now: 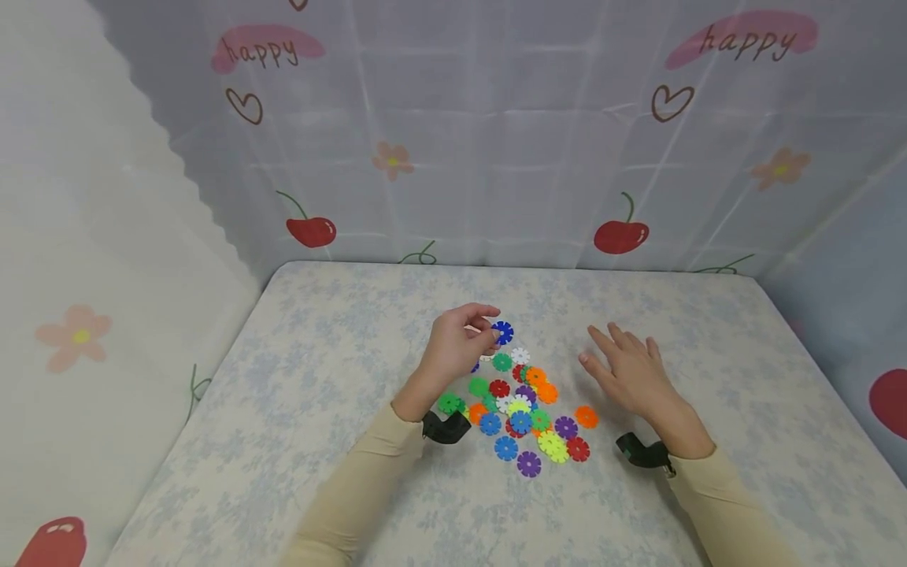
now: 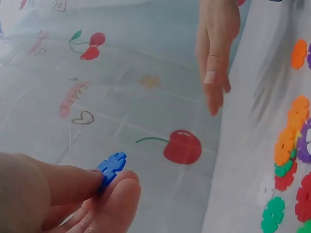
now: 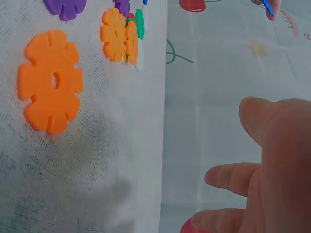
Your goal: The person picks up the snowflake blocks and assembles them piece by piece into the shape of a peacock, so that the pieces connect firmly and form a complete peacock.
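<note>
Between thumb and finger my left hand (image 1: pixel 457 340) pinches a dark blue notched plastic disc (image 1: pixel 504 332), held above the far end of a pile of similar discs. In the left wrist view the blue disc (image 2: pixel 112 169) stands tilted at the fingertips. My right hand (image 1: pixel 629 374) hovers to the right of the pile, fingers spread and holding nothing. Closest to it on the table is an orange disc (image 1: pixel 586 416), which shows large and flat in the right wrist view. The left hand covers part of a white disc and another blue one.
Discs in green (image 1: pixel 479 387), red (image 1: pixel 578 449), purple (image 1: pixel 528 464), yellow (image 1: pixel 553 446), white and light blue (image 1: pixel 506 448) lie loosely heaped, several overlapping. The table (image 1: pixel 283 378) wears a pale patterned cloth. Printed curtains (image 1: pixel 468 157) hang behind and at both sides.
</note>
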A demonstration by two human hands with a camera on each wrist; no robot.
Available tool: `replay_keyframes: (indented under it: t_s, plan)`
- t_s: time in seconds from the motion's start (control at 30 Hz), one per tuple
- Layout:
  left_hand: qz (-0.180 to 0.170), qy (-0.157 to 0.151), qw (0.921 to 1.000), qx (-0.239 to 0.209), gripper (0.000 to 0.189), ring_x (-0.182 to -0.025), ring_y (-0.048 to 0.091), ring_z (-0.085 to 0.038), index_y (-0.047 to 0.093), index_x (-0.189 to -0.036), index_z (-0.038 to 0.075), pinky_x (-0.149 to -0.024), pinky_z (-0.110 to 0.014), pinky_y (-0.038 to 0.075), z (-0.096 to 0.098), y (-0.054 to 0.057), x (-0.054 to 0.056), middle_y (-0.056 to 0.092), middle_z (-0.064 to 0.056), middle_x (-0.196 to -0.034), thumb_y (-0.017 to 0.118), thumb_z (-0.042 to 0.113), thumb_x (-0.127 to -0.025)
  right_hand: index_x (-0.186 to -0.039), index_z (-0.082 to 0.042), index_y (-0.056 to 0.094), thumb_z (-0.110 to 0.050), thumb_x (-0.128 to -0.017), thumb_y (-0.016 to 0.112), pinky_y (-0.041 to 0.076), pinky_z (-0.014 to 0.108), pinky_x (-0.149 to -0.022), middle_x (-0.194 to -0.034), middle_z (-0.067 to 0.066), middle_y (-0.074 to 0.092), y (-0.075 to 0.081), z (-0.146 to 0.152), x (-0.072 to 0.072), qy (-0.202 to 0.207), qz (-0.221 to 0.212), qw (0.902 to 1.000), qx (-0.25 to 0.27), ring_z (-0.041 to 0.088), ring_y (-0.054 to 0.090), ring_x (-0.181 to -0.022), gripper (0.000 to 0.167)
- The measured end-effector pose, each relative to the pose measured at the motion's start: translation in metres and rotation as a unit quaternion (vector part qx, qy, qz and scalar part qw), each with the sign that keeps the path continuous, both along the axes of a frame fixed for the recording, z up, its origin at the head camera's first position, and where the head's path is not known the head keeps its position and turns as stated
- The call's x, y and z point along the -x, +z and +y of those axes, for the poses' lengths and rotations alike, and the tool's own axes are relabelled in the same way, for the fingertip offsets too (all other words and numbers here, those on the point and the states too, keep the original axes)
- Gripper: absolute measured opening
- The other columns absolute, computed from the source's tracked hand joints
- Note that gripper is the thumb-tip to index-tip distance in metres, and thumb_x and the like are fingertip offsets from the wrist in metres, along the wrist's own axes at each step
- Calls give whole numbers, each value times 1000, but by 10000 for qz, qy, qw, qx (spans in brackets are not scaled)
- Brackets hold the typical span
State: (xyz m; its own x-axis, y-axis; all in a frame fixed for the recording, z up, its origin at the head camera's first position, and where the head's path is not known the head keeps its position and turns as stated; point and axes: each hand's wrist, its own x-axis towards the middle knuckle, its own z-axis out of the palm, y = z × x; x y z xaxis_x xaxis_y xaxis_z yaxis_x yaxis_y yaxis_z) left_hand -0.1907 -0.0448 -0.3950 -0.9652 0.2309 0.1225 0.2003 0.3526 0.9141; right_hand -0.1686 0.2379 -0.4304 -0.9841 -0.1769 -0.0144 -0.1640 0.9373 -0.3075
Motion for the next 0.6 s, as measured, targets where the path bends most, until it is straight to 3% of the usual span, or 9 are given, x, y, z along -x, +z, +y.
replay_keyframes:
  t_s: [0.13,0.27,0.37,0.47,0.6]
  plan:
    - [-249,-3,9974,-681,21,-80,77,-22,69,-117,-1,-74,-31,63,0,-4,1,66,-17,-94,66,3,-97,-149,1,48,-32,-102,60,31,71,-114,-151,32,47,0,-8,1,514,-138,9977,416,52,45,-138,58]
    - [-582,-52,9908,-1218,13,-82,77,-28,68,-108,-4,-75,-33,64,-1,-6,0,69,-20,-95,67,1,-96,-144,-1,55,-23,-97,67,52,58,-103,-136,24,64,2,-29,8,875,-730,9920,539,39,64,-115,53]
    - [-745,-58,9882,-1338,12,-84,76,-34,66,-106,-5,-75,-33,64,-2,-5,-2,70,-20,-94,67,1,-95,-138,-3,61,-21,-94,70,57,51,-95,-124,19,70,1,-46,18,887,-994,9909,167,30,67,-101,49]
    - [-862,-47,9869,-1362,11,-81,76,-32,65,-104,-4,-74,-32,64,-2,-4,-3,70,-21,-93,67,2,-96,-129,-5,69,-23,-92,74,59,47,-90,-117,16,73,-2,-59,25,831,-1059,9908,-150,29,68,-98,42]
    - [-997,-61,9846,-1435,10,-75,75,-22,63,-103,-3,-74,-33,64,0,-4,-4,72,-24,-93,67,3,-96,-111,-7,73,-26,-88,80,58,39,-78,-99,9,73,-6,-64,27,764,-1151,9904,-83,22,63,-83,30]
